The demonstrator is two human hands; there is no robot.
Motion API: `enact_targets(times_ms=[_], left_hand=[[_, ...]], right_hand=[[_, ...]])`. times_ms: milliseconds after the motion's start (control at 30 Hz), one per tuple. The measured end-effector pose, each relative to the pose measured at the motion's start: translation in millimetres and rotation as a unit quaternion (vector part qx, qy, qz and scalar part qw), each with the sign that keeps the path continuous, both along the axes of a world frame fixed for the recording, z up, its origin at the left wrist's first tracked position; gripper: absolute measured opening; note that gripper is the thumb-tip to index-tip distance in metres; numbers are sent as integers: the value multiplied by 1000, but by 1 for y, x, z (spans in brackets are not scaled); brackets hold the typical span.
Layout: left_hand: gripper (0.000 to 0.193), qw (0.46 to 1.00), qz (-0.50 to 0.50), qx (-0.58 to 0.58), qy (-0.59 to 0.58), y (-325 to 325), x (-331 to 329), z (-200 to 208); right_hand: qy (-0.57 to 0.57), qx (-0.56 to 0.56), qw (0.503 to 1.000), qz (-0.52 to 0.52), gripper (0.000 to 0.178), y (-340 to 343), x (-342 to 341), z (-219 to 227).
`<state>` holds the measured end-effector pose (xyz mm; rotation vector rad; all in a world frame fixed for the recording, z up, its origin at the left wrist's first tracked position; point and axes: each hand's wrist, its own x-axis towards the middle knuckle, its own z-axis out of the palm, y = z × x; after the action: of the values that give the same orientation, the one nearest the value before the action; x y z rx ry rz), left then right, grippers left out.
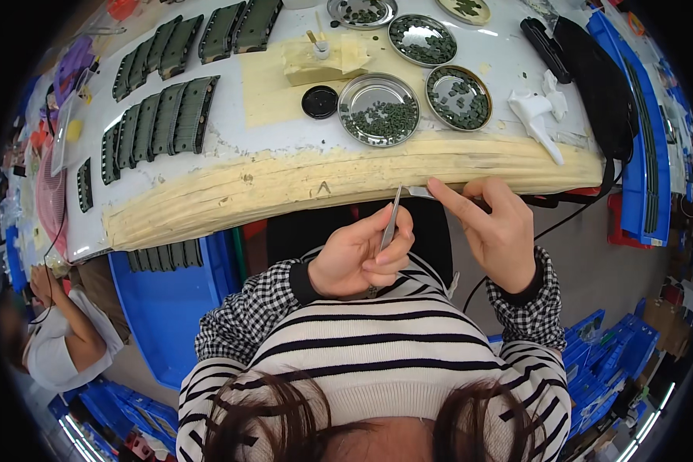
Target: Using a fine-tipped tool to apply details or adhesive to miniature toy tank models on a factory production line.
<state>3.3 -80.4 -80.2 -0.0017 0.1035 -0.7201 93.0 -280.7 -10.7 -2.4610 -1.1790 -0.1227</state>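
My left hand [362, 254] is closed around a pair of metal tweezers [390, 223], whose tips point up toward the table's front edge. Just right of those tips, a small flat silvery piece [419, 192] sits at the fingertip of my right hand [497, 227]. The right index finger stretches toward it and the other visible fingers are curled; my thumb is hidden. What the piece is, I cannot make out. Both hands are in front of the padded table edge [285, 181]. Beyond them stand round metal dishes [369, 137] of small dark green pieces.
Dark green curved segmented strips [162, 119] lie in rows at the left. A black lid [319, 102], a yellowish block [316, 71] with a small cup and a white nozzle [535, 123] are on the table. Blue bins [158, 323] flank it. Another person [69, 335] sits left.
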Motion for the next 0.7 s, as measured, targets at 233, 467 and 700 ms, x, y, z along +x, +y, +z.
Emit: enact_targets(times_ms=[233, 467, 700], left_hand=[[41, 1000, -7, 18, 3, 1, 1, 1], [40, 999, 0, 48, 5, 1, -1, 3], [39, 997, 1, 74, 13, 1, 0, 6]], right_hand=[[-4, 1, 1000, -5, 54, 5, 0, -5], [7, 4, 1000, -29, 54, 9, -2, -3], [-2, -11, 1000, -8, 55, 6, -4, 0]])
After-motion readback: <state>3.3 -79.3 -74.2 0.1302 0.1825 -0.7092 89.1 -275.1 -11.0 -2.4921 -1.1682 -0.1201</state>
